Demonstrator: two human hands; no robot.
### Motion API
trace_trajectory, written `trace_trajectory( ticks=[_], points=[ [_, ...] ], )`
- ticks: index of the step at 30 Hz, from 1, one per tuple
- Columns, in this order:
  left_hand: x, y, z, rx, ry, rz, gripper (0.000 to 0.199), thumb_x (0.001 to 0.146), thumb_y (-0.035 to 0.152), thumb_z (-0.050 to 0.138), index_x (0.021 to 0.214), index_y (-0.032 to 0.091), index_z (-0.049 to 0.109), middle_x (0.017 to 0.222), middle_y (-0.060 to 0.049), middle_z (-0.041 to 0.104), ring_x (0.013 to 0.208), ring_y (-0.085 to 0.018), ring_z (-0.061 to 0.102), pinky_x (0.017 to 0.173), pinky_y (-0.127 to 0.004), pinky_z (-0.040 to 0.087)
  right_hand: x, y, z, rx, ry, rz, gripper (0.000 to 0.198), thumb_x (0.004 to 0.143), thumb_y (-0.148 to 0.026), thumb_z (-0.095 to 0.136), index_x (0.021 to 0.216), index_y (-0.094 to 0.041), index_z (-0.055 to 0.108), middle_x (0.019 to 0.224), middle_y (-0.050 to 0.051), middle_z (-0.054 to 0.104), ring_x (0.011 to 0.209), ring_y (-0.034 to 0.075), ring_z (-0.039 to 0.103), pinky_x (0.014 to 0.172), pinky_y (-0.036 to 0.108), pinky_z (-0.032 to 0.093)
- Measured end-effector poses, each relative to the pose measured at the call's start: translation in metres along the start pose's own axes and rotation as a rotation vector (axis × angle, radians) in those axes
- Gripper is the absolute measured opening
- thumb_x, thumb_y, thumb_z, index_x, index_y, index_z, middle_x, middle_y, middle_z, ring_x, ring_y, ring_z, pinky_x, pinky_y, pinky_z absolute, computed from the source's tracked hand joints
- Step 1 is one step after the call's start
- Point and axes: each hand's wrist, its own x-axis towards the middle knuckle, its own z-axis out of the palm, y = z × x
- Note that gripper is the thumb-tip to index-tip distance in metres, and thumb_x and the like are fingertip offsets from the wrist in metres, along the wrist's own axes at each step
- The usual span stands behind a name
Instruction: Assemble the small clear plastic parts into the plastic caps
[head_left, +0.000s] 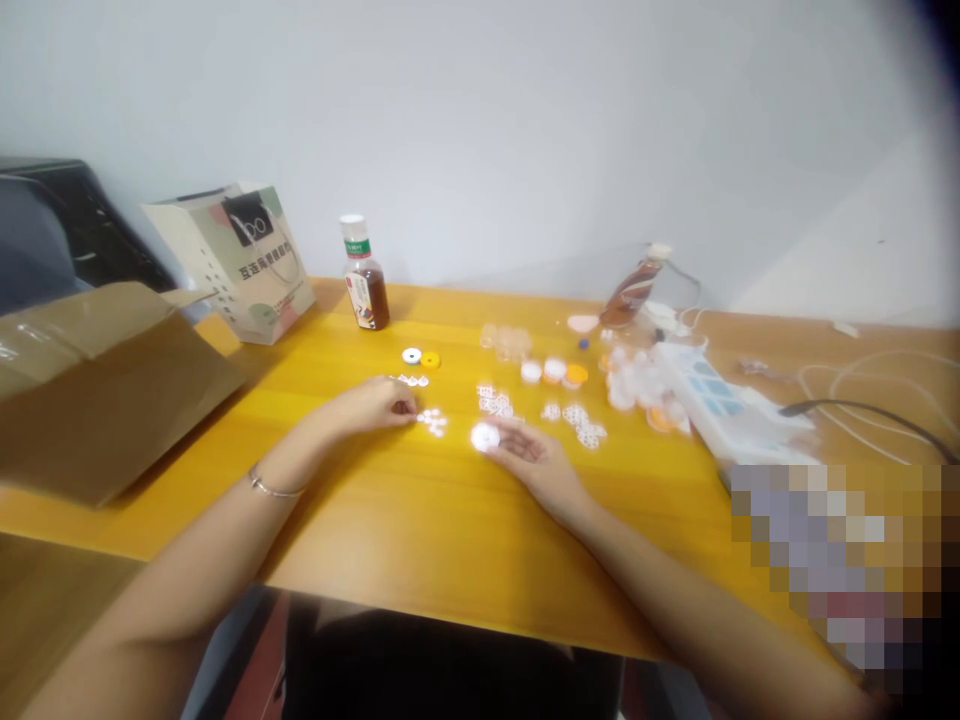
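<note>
My right hand grips a round white cap-like disc between thumb and fingers, just above the tabletop. My left hand is closed in a pinch at the edge of a small cluster of white pieces; whatever its fingertips hold is too small to make out. Beyond that hand runs a short row of small white pieces. Farther back lie a white disc and a yellow disc side by side. White patterned pieces are spread past my right hand, with more patterned pieces to the right.
White caps and an orange cap stand behind, near clear round pieces. A bottle and a paper bag stand left, behind a cardboard box. Right are a tilted bottle, a white package and cables.
</note>
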Motion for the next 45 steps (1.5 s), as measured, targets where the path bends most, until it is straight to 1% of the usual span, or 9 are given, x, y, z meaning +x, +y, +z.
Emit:
trace_trajectory(
  ticks=[4,7,9,12,17,22,30,36,45],
  points=[
    [0.001,-0.002,0.004,0.089,0.043,-0.019,0.011,0.072,0.016,0.05,0.072,0.016,0.061,0.069,-0.001,0.062,0.061,-0.01,0.052,0.059,-0.021,0.036,0.001,0.001,0.0,0.007,0.005,0.0,0.033,0.066,-0.024,0.067,0.099,-0.022,0.061,0.088,0.0,0.066,0.084,0.013,0.061,0.088,0.032,0.045],
    [0.002,0.002,0.005,0.105,0.071,0.028,0.011,0.075,0.016,0.049,0.073,0.016,0.06,0.072,-0.002,0.06,0.063,-0.011,0.052,0.06,-0.021,0.037,0.002,0.003,0.0,0.021,0.013,-0.002,0.034,0.066,-0.024,0.067,0.099,-0.022,0.06,0.089,0.001,0.066,0.085,0.013,0.061,0.089,0.032,0.044],
    [0.001,0.01,0.005,0.098,0.121,0.087,0.013,0.08,0.02,0.047,0.078,0.016,0.06,0.076,-0.003,0.059,0.067,-0.011,0.053,0.063,-0.021,0.038,0.002,0.004,0.0,0.029,0.02,-0.004,0.034,0.065,-0.025,0.068,0.098,-0.022,0.061,0.09,0.001,0.066,0.086,0.014,0.061,0.089,0.033,0.044],
    [0.0,0.029,0.007,0.079,0.248,0.204,0.017,0.085,0.024,0.044,0.085,0.015,0.059,0.081,-0.005,0.059,0.074,-0.012,0.053,0.068,-0.023,0.04,0.0,0.004,0.002,0.037,0.03,-0.005,0.034,0.065,-0.025,0.068,0.098,-0.022,0.06,0.091,0.002,0.066,0.086,0.014,0.061,0.088,0.033,0.045],
    [-0.002,0.06,0.022,0.129,0.44,0.427,0.011,0.084,0.02,0.048,0.091,0.018,0.056,0.084,-0.003,0.061,0.078,-0.012,0.053,0.071,-0.026,0.039,-0.003,0.003,0.005,0.069,0.042,-0.046,0.035,0.065,-0.023,0.068,0.099,-0.023,0.06,0.091,0.001,0.067,0.084,0.013,0.061,0.087,0.032,0.046],
    [-0.003,0.069,0.032,0.261,0.547,0.528,0.011,0.083,0.018,0.051,0.093,0.019,0.054,0.084,-0.002,0.063,0.076,-0.011,0.053,0.068,-0.027,0.037,-0.007,0.002,0.008,0.082,0.003,-0.072,0.033,0.065,-0.022,0.068,0.096,-0.025,0.061,0.09,0.0,0.067,0.084,0.013,0.061,0.085,0.031,0.047],
    [-0.006,0.069,0.028,0.375,0.524,0.608,0.019,0.083,0.014,0.05,0.101,0.018,0.053,0.096,-0.003,0.064,0.087,-0.013,0.055,0.073,-0.03,0.037,-0.008,0.0,0.008,0.063,0.007,-0.098,0.031,0.066,-0.023,0.067,0.097,-0.025,0.061,0.09,-0.001,0.067,0.084,0.013,0.061,0.085,0.03,0.047],
    [-0.01,0.07,0.024,0.372,0.41,0.584,0.025,0.087,0.013,0.042,0.109,0.021,0.05,0.104,-0.005,0.062,0.094,-0.014,0.054,0.076,-0.032,0.038,-0.011,-0.004,0.008,0.042,0.008,-0.098,0.031,0.067,-0.025,0.066,0.097,-0.026,0.061,0.092,0.0,0.067,0.086,0.015,0.061,0.085,0.033,0.047],
    [-0.009,0.072,0.023,0.287,0.365,0.546,0.028,0.085,0.014,0.044,0.111,0.024,0.05,0.105,-0.003,0.062,0.1,-0.016,0.052,0.078,-0.033,0.035,-0.01,-0.003,0.006,0.089,0.003,-0.088,0.031,0.067,-0.023,0.067,0.096,-0.027,0.062,0.092,-0.001,0.067,0.086,0.014,0.061,0.086,0.032,0.047]
  ],
)
